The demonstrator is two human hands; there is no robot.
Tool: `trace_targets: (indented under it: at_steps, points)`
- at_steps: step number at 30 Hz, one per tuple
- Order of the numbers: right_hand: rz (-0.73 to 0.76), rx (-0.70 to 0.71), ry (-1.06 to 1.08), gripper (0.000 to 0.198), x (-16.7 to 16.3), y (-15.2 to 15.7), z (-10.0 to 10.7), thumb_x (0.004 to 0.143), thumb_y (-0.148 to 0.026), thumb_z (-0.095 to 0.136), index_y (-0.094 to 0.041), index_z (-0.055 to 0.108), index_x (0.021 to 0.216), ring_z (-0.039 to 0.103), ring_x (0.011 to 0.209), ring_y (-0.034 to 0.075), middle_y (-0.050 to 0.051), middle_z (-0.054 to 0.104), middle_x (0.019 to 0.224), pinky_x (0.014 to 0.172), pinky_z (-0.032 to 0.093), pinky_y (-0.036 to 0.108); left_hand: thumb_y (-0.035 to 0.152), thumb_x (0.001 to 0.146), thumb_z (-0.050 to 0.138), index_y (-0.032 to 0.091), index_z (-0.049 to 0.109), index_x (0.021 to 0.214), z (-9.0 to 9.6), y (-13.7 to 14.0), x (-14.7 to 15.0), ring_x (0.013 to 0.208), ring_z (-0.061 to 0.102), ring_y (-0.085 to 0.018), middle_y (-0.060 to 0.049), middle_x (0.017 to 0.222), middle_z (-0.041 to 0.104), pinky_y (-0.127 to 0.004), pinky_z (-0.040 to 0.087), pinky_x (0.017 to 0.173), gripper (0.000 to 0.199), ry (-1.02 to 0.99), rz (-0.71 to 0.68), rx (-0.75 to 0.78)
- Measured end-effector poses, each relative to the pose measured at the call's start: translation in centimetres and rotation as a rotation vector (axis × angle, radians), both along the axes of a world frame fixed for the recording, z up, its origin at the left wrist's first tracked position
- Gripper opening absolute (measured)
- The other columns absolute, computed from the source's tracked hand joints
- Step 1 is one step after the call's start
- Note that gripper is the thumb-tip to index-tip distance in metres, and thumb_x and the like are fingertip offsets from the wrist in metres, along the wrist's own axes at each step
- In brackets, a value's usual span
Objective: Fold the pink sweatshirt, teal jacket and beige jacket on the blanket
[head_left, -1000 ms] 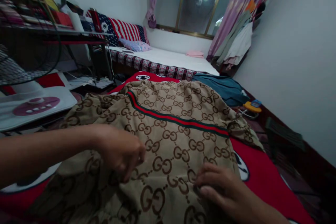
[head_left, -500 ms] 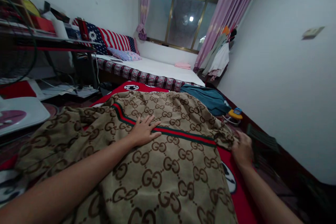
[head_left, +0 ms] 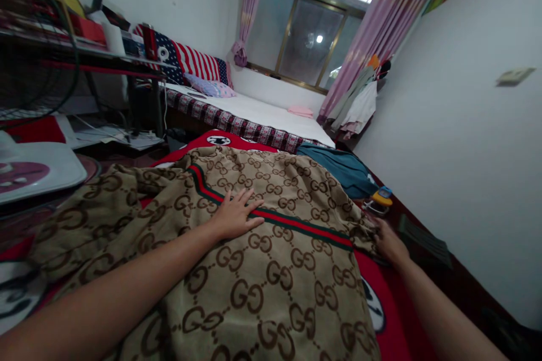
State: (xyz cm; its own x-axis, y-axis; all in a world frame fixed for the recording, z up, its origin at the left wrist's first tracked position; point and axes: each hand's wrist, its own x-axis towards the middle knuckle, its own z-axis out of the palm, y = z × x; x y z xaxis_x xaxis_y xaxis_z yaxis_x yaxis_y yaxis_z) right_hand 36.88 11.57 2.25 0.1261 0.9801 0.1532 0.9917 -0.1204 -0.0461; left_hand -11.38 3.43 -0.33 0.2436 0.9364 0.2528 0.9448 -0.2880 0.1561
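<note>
A tan long-sleeved top (head_left: 271,262) with a brown letter pattern lies spread out before me. A green and red stripe (head_left: 305,228) crosses it at chest height. My left hand (head_left: 235,215) rests flat on the cloth by this stripe, fingers spread. At the right side my right hand (head_left: 392,245) has its fingers closed on the bunched sleeve (head_left: 362,231); its fingertips are blurred and partly hidden. The other sleeve (head_left: 88,214) stretches off to the left, wrinkled. Beneath the top is a red cloth (head_left: 392,299) with black-and-white round prints.
Teal cloth (head_left: 339,169) and a yellow-and-blue object (head_left: 382,196) lie beyond my right hand. A bed (head_left: 271,113) stands under the window. On the left are a cluttered desk (head_left: 127,65) and a white plastic seat-like thing (head_left: 59,169). A wall (head_left: 474,146) rises at the right.
The view has shifted slightly, so the room appears further right. My right hand has moved a little with the sleeve, nearer the top's side. My left hand stays flat on the stripe.
</note>
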Motion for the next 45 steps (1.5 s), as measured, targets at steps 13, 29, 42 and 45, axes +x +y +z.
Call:
trace_targets:
  at_steps: [13, 29, 42, 45]
  points:
    - [-0.093, 0.251, -0.012, 0.038, 0.6, -1.6, 7.2, 0.087, -0.028, 0.039, -0.017, 0.069, 0.107, 0.066, 0.095, 0.033, 0.017, 0.071, 0.101, 0.074, 0.048, 0.040, 0.069, 0.089, 0.036, 0.035, 0.043, 0.144, 0.4, -0.2, -0.1, 0.145, 0.023, -0.035, -0.010, 0.158, 0.027, -0.061, 0.011, 0.113, 0.066, -0.053, -0.022, -0.028]
    - [0.498, 0.219, -0.115, 0.060, -11.8, -6.6, 2.9, 0.070, 0.002, 0.041, -0.010, 0.053, 0.127, 0.061, 0.111, 0.028, 0.018, 0.059, 0.128, 0.093, 0.049, 0.040, 0.068, 0.091, 0.032, 0.034, 0.039, 0.146, 0.5, -0.4, -0.2, 0.145, 0.023, -0.034, -0.011, 0.158, 0.025, -0.060, 0.011, 0.113, 0.066, 0.002, -0.030, -0.045]
    - [0.937, 0.124, -0.194, 0.046, -7.8, -12.1, 0.4, 0.089, -0.020, 0.052, -0.040, 0.058, 0.129, 0.027, 0.144, 0.031, 0.004, 0.039, 0.152, 0.108, 0.031, 0.064, 0.069, 0.089, 0.036, 0.035, 0.041, 0.145, 0.6, -0.3, -0.2, 0.145, 0.023, -0.033, -0.008, 0.159, 0.024, -0.059, 0.011, 0.114, 0.066, -0.036, -0.043, -0.050]
    - [0.931, 0.019, 0.007, 0.040, -8.6, -12.6, 1.3, 0.092, -0.032, 0.050, -0.038, 0.058, 0.131, 0.033, 0.141, 0.031, 0.005, 0.051, 0.143, 0.109, 0.027, 0.068, 0.073, 0.085, 0.040, 0.035, 0.036, 0.148, 0.9, -0.1, -1.9, 0.146, 0.019, -0.034, -0.008, 0.159, 0.023, -0.059, 0.011, 0.114, 0.073, -0.011, -0.049, -0.084]
